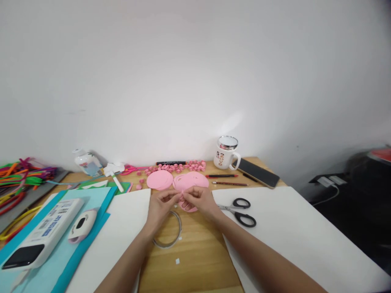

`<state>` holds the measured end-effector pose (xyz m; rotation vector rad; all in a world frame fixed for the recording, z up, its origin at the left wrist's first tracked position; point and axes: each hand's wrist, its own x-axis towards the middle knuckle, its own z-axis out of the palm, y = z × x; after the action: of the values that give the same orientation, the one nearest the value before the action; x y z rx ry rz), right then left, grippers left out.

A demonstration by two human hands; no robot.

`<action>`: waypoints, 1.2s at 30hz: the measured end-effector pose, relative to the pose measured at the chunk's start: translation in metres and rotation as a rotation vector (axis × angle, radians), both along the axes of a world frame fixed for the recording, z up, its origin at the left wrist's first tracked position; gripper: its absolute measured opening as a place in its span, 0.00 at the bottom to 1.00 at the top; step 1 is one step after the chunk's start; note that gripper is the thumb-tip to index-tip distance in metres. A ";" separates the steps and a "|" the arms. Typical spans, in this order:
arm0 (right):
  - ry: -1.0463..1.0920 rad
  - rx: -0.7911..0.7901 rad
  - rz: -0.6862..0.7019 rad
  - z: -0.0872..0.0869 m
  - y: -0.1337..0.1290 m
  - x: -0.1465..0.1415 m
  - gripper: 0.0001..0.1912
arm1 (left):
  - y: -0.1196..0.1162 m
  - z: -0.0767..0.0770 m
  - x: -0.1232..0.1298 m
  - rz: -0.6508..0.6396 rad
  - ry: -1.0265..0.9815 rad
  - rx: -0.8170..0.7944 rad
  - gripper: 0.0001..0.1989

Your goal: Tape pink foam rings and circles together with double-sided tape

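My left hand (163, 204) and my right hand (200, 200) meet over the middle of the table, their fingertips pinched together on a small piece of pink paper (181, 196). Fingers cover most of that piece. Just beyond the hands lie flat pink paper circles (191, 180) and another stack of pink circles (159, 179). Behind these are many small rolled pink paper pieces (174, 167). A roll of tape (168, 245) lies below my left hand. Black-handled scissors (244, 219) rest by my right wrist, their blades partly hidden.
At the back stand a white mug (225, 154) and a phone (259, 172); a pencil (230, 184) and a red-black pen (222, 176) lie nearby. On the left are a white power bank (45, 232), teal paper (65, 268), a white bottle (87, 162) and coloured pipe cleaners (26, 173).
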<state>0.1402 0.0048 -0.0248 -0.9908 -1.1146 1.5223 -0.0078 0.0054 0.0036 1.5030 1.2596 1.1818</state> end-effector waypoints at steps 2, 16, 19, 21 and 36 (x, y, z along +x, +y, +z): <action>0.022 0.056 0.014 0.000 0.000 0.000 0.17 | 0.000 0.001 0.000 0.004 -0.009 -0.006 0.08; -0.017 0.130 -0.008 0.004 -0.002 0.001 0.13 | 0.000 -0.003 0.000 0.009 -0.096 -0.133 0.14; -0.071 0.141 -0.045 0.003 -0.002 0.000 0.12 | 0.000 -0.003 0.001 0.018 -0.068 -0.124 0.10; -0.100 0.141 -0.072 0.002 -0.002 -0.001 0.12 | 0.000 -0.002 0.002 0.024 -0.052 -0.109 0.09; -0.157 0.190 -0.102 -0.007 0.001 -0.003 0.08 | 0.000 -0.009 0.002 -0.033 -0.022 -0.141 0.12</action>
<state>0.1369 0.0056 -0.0320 -1.0329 -1.2738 1.2489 -0.0055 0.0053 -0.0054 1.3985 1.2713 1.0628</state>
